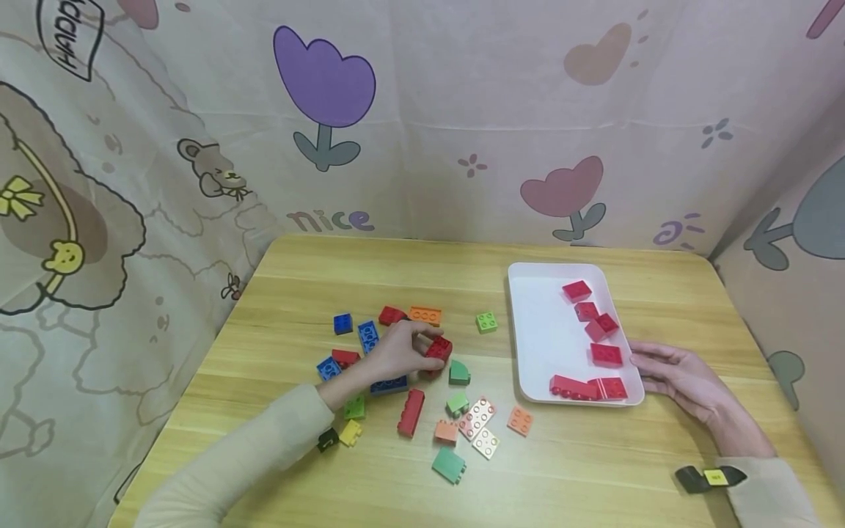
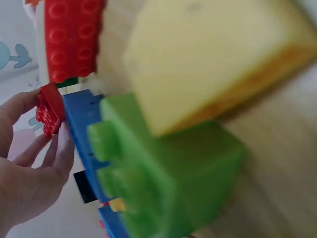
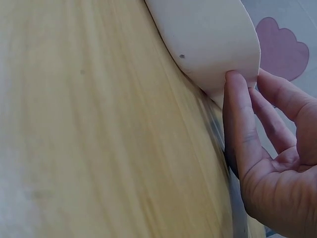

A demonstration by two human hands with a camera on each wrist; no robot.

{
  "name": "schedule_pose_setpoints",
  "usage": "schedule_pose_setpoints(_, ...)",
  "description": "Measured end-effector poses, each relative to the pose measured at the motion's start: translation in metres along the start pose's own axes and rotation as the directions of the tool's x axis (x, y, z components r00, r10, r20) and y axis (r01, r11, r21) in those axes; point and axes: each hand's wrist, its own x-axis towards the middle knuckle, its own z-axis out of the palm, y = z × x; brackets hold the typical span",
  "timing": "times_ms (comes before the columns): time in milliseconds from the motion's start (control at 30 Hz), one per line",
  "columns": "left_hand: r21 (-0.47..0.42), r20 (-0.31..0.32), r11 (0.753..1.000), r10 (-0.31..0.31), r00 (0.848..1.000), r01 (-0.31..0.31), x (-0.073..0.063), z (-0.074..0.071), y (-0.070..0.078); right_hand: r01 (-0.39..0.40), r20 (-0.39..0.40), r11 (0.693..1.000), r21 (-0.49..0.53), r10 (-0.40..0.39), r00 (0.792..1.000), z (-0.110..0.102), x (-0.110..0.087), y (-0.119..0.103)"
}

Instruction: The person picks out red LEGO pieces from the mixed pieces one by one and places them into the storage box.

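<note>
My left hand [image 1: 403, 348] pinches a red toy brick [image 1: 439, 347] between thumb and fingers, over the loose bricks on the table. In the left wrist view that red brick [image 2: 50, 109] has its studs turned toward the palm. Close to it are a blue brick [image 2: 81, 126], a long red brick [image 2: 72, 42] and a green brick [image 2: 188, 173]. My right hand [image 1: 686, 378] holds the right edge of a white tray [image 1: 544, 330]. In the right wrist view, a fingertip presses the outer wall of the tray [image 3: 213, 39]; other fingertips are hidden behind the rim.
Several red bricks [image 1: 606, 355] lie along the tray's right side and near edge. Left of the tray are scattered orange [image 1: 520, 421], green [image 1: 449, 465], yellow [image 1: 350, 433] and blue bricks [image 1: 342, 323]. A patterned cloth [image 1: 429, 183] hangs behind the wooden table [image 1: 594, 469].
</note>
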Motion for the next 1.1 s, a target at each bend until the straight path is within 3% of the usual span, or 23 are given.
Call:
schedule_pose_setpoints(167, -0.064, -0.012, 0.997, 0.038, 0.999, -0.038, 0.004, -0.006, 0.012, -0.008, -0.004, 1.000, 0.002, 0.008, 1.000, 0.000, 0.000, -0.001)
schedule_pose_setpoints(567, -0.216, -0.025, 0.975, 0.047, 0.999, -0.052, 0.014, -0.013, 0.035, -0.011, -0.005, 1.000, 0.005, 0.011, 1.000, 0.001, 0.000, -0.001)
schedule_pose_setpoints(767, -0.262, -0.011, 0.955, 0.140, 0.990, -0.138, 0.026, -0.007, 0.050, -0.003, -0.004, 1.000, 0.007, 0.003, 1.000, 0.001, 0.000, -0.001)
schedule_pose_setpoints(1100, -0.321, -0.004, 0.920, 0.235, 0.972, -0.224, 0.046, 0.015, 0.072, -0.019, -0.012, 1.000, -0.008, 0.018, 1.000, 0.000, 0.001, -0.001)
